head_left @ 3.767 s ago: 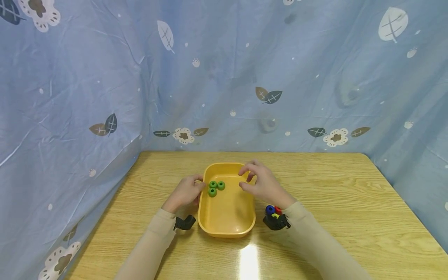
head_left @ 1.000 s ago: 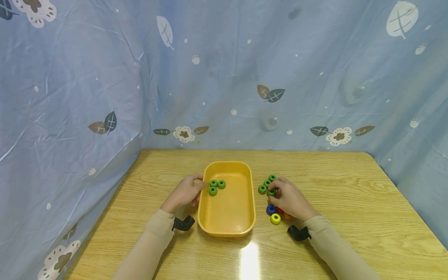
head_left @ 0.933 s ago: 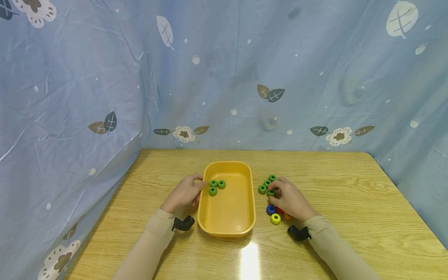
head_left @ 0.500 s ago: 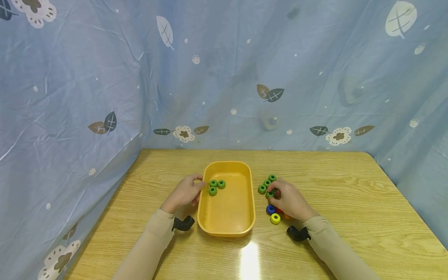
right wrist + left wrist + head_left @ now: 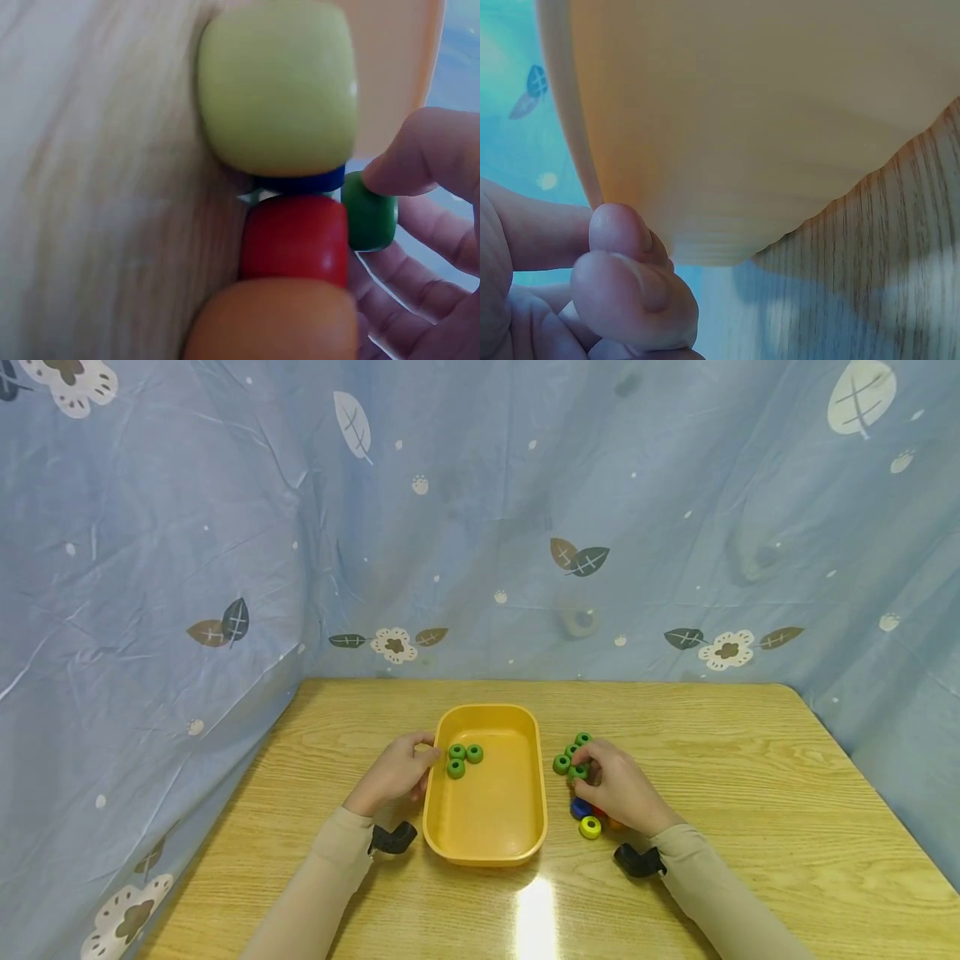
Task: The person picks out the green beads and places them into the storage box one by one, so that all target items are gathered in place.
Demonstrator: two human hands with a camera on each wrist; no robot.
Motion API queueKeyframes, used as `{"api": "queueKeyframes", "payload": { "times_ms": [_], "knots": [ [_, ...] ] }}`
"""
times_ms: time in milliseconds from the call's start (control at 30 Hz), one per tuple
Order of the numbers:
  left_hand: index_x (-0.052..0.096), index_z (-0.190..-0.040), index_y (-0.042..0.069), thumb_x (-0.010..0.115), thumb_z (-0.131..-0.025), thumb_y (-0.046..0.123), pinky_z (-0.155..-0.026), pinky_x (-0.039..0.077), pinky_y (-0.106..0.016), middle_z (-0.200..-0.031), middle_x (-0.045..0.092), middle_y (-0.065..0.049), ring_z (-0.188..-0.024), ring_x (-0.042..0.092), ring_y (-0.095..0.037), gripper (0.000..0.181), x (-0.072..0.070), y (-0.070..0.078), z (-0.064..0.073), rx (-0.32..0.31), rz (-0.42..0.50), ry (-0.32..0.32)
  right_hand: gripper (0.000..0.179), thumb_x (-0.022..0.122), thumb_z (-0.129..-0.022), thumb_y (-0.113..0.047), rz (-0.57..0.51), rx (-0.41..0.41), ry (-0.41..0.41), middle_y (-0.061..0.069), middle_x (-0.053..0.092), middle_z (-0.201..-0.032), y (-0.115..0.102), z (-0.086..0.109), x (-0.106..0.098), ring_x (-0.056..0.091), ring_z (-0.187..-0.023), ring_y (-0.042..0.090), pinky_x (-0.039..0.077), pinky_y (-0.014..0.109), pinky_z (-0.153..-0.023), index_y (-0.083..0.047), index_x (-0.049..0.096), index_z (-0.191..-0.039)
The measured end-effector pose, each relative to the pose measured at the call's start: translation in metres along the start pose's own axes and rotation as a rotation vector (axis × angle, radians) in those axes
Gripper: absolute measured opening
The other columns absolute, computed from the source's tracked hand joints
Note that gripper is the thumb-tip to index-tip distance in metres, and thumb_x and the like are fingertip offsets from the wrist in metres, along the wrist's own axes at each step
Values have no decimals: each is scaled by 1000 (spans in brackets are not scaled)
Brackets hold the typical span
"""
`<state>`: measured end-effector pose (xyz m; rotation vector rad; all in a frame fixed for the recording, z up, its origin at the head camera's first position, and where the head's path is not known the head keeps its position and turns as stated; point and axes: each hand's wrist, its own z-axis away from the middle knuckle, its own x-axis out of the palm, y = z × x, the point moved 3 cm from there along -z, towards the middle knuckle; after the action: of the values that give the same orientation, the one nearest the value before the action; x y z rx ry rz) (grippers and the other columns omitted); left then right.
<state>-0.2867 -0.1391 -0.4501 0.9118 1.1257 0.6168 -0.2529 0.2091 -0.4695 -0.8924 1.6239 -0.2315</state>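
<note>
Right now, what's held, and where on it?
Left hand: yellow tray, by its left rim. Right hand: a green bead, pinched at its rounded side.

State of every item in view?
Yellow rectangular plastic tray: upright, rim gripped by left hand.
Three round green beads: inside the tray.
Round green bead: pinched by right hand.
Three more visible green beads: on wood-grain table, ungripped.
Round blue bead: on table, ungripped.
Round red bead: on table, ungripped.
Round orange bead: on table, ungripped.
Round yellow bead: on table, ungripped.
</note>
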Motion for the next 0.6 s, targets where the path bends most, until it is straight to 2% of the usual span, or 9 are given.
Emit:
{"api": "queueKeyframes", "payload": {
  "times_ms": [600],
  "knots": [
    [52,-146,0,51,-110,20,-48,52,-37,-57,57,-5,-41,50,-16,41,0,1,0,0,-13,-7,25,74,-83,1,-26,-130,75,-2,57,-100,-30,1,-6,51,-81,12,48,24,-68,-12,64,-102]
  ]
}}
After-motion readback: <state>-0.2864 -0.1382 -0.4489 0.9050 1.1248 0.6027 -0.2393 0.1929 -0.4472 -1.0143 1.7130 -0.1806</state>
